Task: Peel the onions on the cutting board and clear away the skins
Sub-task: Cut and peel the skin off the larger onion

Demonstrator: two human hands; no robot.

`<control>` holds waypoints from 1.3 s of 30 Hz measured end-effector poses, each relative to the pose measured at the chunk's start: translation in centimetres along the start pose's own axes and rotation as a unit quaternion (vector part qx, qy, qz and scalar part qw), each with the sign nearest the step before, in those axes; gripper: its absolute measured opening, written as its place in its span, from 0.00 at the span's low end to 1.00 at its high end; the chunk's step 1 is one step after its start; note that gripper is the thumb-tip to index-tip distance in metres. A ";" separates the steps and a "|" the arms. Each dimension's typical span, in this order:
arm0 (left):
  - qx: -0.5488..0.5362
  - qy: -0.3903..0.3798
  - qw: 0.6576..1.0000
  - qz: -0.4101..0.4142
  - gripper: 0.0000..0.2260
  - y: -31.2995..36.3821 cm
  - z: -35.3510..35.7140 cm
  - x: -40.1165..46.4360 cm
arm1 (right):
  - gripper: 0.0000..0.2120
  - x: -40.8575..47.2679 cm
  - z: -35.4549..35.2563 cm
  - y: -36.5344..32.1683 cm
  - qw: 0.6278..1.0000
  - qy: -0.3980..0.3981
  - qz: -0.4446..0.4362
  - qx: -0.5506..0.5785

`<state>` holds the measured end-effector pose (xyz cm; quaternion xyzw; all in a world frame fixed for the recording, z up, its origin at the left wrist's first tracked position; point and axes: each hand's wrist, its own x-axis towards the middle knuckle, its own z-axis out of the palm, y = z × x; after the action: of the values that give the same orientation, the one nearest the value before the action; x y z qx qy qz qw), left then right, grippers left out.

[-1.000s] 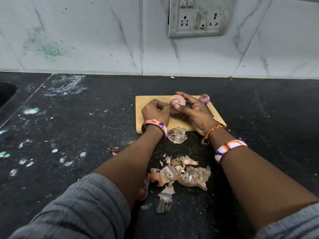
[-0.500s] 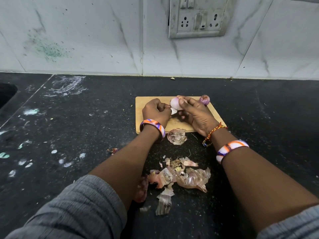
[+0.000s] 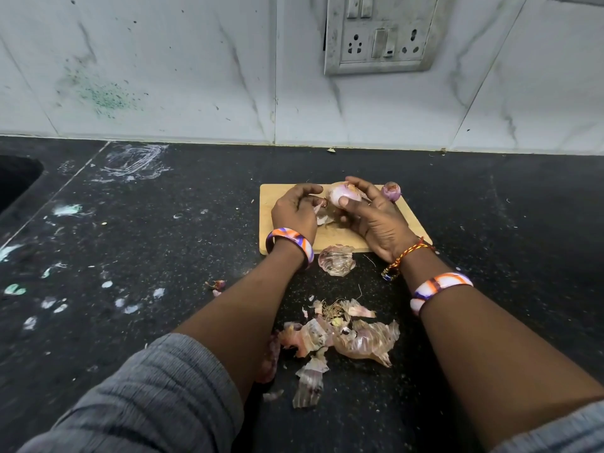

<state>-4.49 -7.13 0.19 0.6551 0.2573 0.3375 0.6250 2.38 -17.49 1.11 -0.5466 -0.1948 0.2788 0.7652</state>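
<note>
A pale pink onion (image 3: 343, 196) is held above the wooden cutting board (image 3: 271, 197) by my right hand (image 3: 372, 220), fingers and thumb wrapped around it. My left hand (image 3: 295, 212) sits just left of it, pinching a strip of onion skin (image 3: 318, 209) that hangs off the onion's lower left side. A second, purple onion (image 3: 391, 191) rests at the board's far right corner. A curled skin (image 3: 336, 260) lies at the board's near edge. A heap of peeled skins (image 3: 346, 336) lies on the counter between my forearms.
The black stone counter (image 3: 147, 250) carries white smears on its left half and a small skin scrap (image 3: 216, 285). A dark sink opening (image 3: 16, 178) is at the far left. A tiled wall with a socket panel (image 3: 380, 34) stands behind the board.
My left hand has pulled away leftward from the onion, drawing a strip of skin with it. The right hand has turned the onion slightly and keeps holding it.
</note>
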 end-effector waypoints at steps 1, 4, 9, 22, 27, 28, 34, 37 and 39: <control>0.009 0.001 1.000 0.001 0.11 0.0 0.0 0.0 | 0.16 -0.2 0.1 -0.1 1.000 -0.001 -0.003 -0.002; 0.033 -0.038 0.999 0.000 0.11 -0.1 0.0 0.0 | 0.19 -0.2 0.0 -0.1 1.000 -0.008 -0.004 -0.006; 0.088 -0.058 0.994 0.011 0.13 0.0 0.1 -0.1 | 0.21 -0.2 -0.1 -0.3 0.999 -0.026 -0.003 -0.023; 0.130 -0.035 0.991 0.011 0.08 0.7 -0.2 -0.7 | 0.30 -0.1 -0.4 -0.4 0.995 -0.068 0.007 -0.075; 0.116 -0.027 0.993 -0.009 0.08 0.5 -0.2 -0.4 | 0.28 -0.2 -0.5 -0.3 0.990 -0.082 -0.003 -0.116; 0.118 -0.026 0.993 -0.010 0.08 0.5 -0.2 -0.4 | 0.28 -0.2 -0.5 -0.3 0.989 -0.085 -0.004 -0.122; 0.142 -0.035 0.989 0.014 0.10 0.4 -0.3 -0.2 | 0.24 -0.1 -0.3 -0.3 0.991 -0.091 0.000 -0.102; 0.165 -0.059 0.984 0.037 0.15 0.6 -0.1 -0.2 | 0.24 0.1 -0.3 -0.2 0.994 -0.085 0.010 -0.061; 0.175 -0.082 0.979 0.061 0.15 0.5 -0.1 -0.3 | 0.23 0.1 -0.3 -0.1 0.994 -0.082 0.013 -0.077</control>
<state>-4.75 -7.34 0.62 0.7940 0.2204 0.2700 0.4981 2.72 -17.67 1.11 -0.5816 -0.2700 0.3169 0.6989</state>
